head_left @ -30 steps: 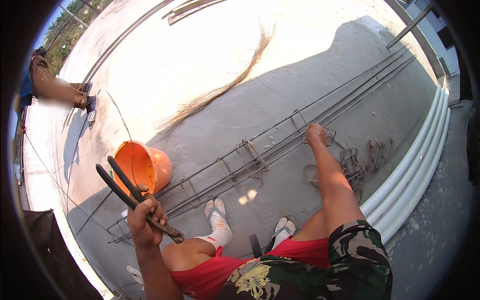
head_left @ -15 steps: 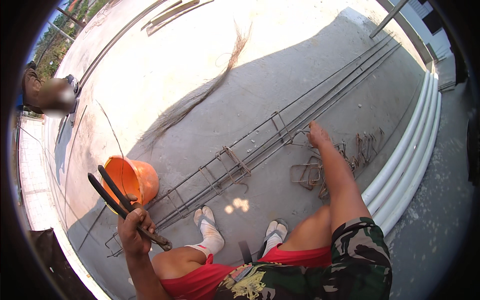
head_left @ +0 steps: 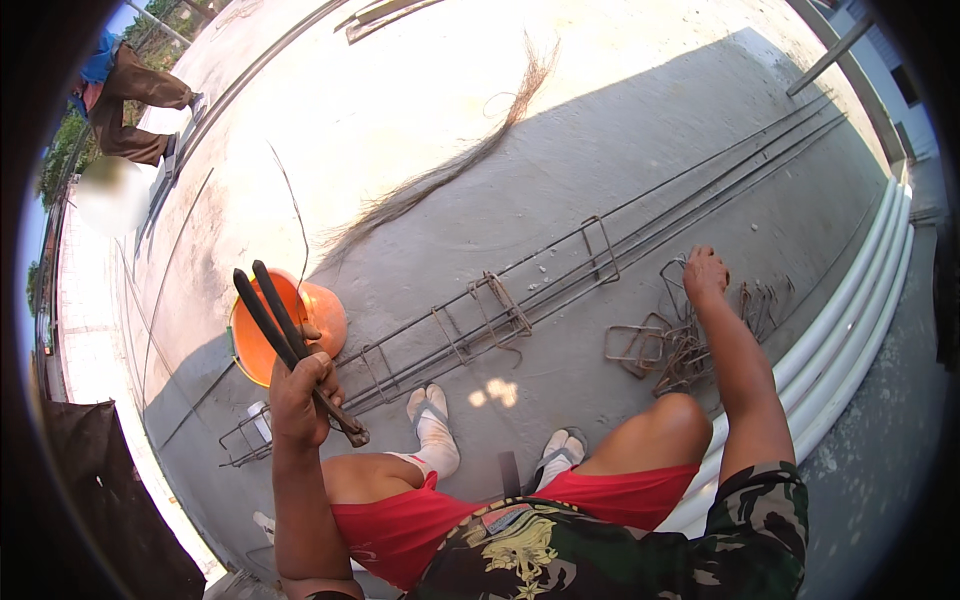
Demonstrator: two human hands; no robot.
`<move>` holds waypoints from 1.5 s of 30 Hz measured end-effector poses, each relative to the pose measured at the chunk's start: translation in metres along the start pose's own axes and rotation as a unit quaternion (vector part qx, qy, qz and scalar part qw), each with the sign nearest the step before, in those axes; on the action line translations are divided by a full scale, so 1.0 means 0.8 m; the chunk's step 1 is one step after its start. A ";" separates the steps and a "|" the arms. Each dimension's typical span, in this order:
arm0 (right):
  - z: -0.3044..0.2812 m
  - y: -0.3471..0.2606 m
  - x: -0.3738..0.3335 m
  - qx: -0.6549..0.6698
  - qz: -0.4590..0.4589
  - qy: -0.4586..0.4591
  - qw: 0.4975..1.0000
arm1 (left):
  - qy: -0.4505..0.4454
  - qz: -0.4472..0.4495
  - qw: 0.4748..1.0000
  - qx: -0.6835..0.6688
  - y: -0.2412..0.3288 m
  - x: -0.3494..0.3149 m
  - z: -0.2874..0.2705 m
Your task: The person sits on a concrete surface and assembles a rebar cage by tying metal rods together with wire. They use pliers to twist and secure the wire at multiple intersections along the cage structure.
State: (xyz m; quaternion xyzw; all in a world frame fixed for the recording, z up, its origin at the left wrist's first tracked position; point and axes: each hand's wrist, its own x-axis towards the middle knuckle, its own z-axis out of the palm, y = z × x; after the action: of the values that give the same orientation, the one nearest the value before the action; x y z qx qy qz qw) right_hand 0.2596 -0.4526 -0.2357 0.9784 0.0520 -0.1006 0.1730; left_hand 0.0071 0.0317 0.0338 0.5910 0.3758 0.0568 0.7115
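Note:
My left hand (head_left: 303, 392) is closed round a pair of end-cutting pincers (head_left: 275, 318), its black handles pointing up and its jaws down. A thin wire (head_left: 293, 195) rises near the pincers, in front of the bucket. My right hand (head_left: 706, 272), stretched out to the right, is closed on a bent steel stirrup (head_left: 672, 285), which hangs just above a pile of rusty stirrups (head_left: 690, 350). Between my hands and the far floor lies a rebar cage (head_left: 450, 340) of long bars, with several stirrups standing along its near part.
An orange bucket (head_left: 325, 315) lies tipped beyond my left hand. A bundle of tie wire (head_left: 440, 180) is spread on the concrete floor. White pipes (head_left: 850, 310) run along the right. At the far left stands another person (head_left: 135, 90); boards (head_left: 390, 18) lie at the back.
My right hand has drawn the stirrup away from the long bars, over toward the pile. The left hand still grips the pincers. The whole view has shifted slightly.

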 end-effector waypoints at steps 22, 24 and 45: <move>0.067 -0.353 -0.091 0.580 -0.100 -0.252 0.768 | 0.013 0.033 0.999 -0.026 0.007 -0.025 -0.046; 0.071 -0.373 -0.085 0.565 -0.120 -0.180 0.796 | 0.027 0.039 0.999 -0.018 0.016 -0.035 -0.041; 0.006 -0.302 -0.125 0.282 -0.168 -0.267 0.906 | 0.098 -0.044 0.934 0.341 -0.038 0.072 -0.104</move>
State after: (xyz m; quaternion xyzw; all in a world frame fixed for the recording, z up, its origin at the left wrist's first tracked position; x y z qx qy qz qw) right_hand 0.1283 -0.2354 -0.2978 0.8996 0.1371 -0.3962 -0.1225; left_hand -0.0132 0.1194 -0.0213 0.7721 0.4665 -0.0482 0.4288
